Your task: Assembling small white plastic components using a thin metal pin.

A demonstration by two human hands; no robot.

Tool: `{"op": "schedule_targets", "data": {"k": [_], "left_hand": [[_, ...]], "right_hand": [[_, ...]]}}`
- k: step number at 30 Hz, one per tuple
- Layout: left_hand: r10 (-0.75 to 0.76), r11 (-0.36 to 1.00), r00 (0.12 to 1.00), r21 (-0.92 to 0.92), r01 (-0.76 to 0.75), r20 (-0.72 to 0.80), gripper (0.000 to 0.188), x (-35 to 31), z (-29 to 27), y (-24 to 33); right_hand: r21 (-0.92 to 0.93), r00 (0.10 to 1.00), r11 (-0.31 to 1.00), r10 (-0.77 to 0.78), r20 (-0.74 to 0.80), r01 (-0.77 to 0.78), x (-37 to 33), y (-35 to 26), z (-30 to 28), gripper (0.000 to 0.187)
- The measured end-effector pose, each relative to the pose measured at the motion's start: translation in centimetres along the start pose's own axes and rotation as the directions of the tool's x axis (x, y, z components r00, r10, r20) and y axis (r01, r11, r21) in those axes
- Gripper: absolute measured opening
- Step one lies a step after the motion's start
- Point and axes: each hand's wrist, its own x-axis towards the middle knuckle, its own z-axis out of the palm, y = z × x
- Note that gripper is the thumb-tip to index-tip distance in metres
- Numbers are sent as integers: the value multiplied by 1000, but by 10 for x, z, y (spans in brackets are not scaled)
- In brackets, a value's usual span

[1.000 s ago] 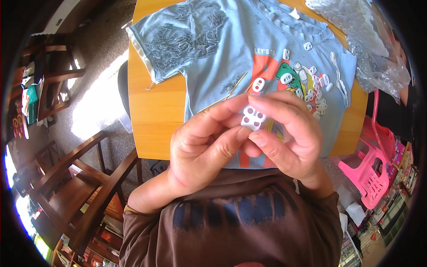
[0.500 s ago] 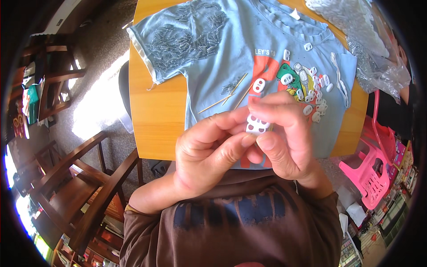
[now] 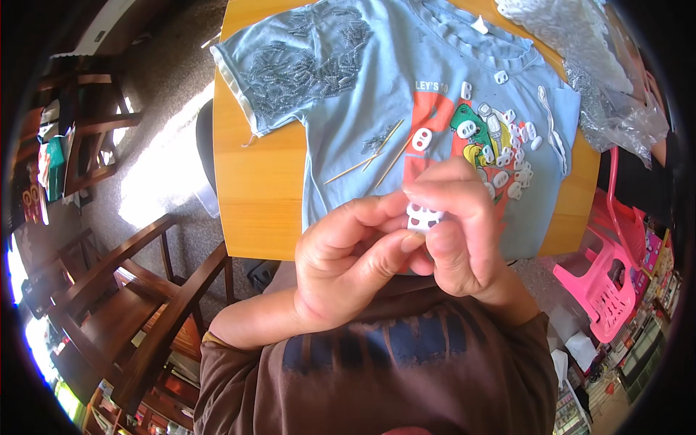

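Held between both hands, close to my body, is a small white plastic cord lock (image 3: 423, 218) with dark holes. My left hand (image 3: 348, 257) pinches it from the left with thumb and fingers. From the right, my right hand (image 3: 467, 228) is closed on it, the index finger curled over its top. The fingers cover part of the piece. Beyond my hands, a light blue T-shirt (image 3: 348, 134) is spread over the wooden table (image 3: 254, 199). Several similar white pieces (image 3: 516, 156) lie on its print, and one white two-hole piece (image 3: 422, 139) sits apart.
Many small metal springs (image 3: 304, 72) cover the shirt's left sleeve, with a smaller heap (image 3: 378, 139) beside thin wooden sticks (image 3: 366, 165). A clear plastic bag (image 3: 609, 101) of white pieces is at the far right. A pink plastic chair (image 3: 602, 290) and wooden chairs (image 3: 138, 312) flank the table.
Both hands have shifted slightly right and nearer to my body with the cord lock. My right thumb has moved up, and less of the piece shows.
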Motion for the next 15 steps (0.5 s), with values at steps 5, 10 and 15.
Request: {"op": "schedule_targets", "data": {"k": [5,10,15], "left_hand": [[15,999,1000,51,-16,15,31,0,-1,2],[6,997,1000,75,-7,2,29,0,-1,1],[13,991,1000,133,-9,-26,25,0,-3,-1]], "right_hand": [[12,1000,1000,18,-18,-17,-1,-2,1,19],[2,999,1000,-2,-42,2,-3,2,4,16],[-12,999,1000,11,-37,-11,-6,4,5,16]]}}
